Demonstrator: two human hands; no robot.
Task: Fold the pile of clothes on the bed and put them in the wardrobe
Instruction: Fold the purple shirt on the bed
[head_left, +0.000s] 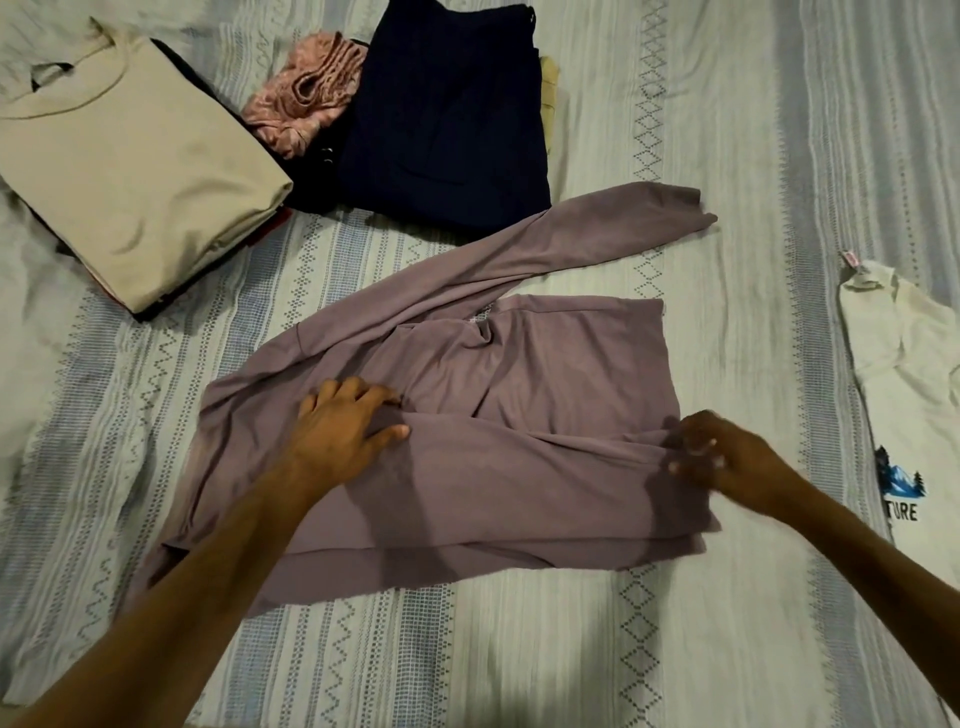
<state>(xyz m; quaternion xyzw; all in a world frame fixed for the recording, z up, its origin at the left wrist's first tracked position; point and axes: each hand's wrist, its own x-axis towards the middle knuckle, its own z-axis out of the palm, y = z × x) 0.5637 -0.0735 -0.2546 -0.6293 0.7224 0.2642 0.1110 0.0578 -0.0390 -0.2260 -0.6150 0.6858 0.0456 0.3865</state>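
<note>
Head view: the mauve top (519, 415) lies spread mid-bed (753, 130). The left hand (343, 421) presses it flat-fingered, likely anchoring the fold, while the right hand (711, 457) pinches its edge. Folded clothes (145, 176) wait beyond.

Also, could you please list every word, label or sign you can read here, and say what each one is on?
"TURE": printed under a blue mountain graphic on the white T-shirt; it is cut off on the left, so it looks like part of a longer word.
Pink neck tag on the same shirt: too small to read.
No other text shows.
</note>
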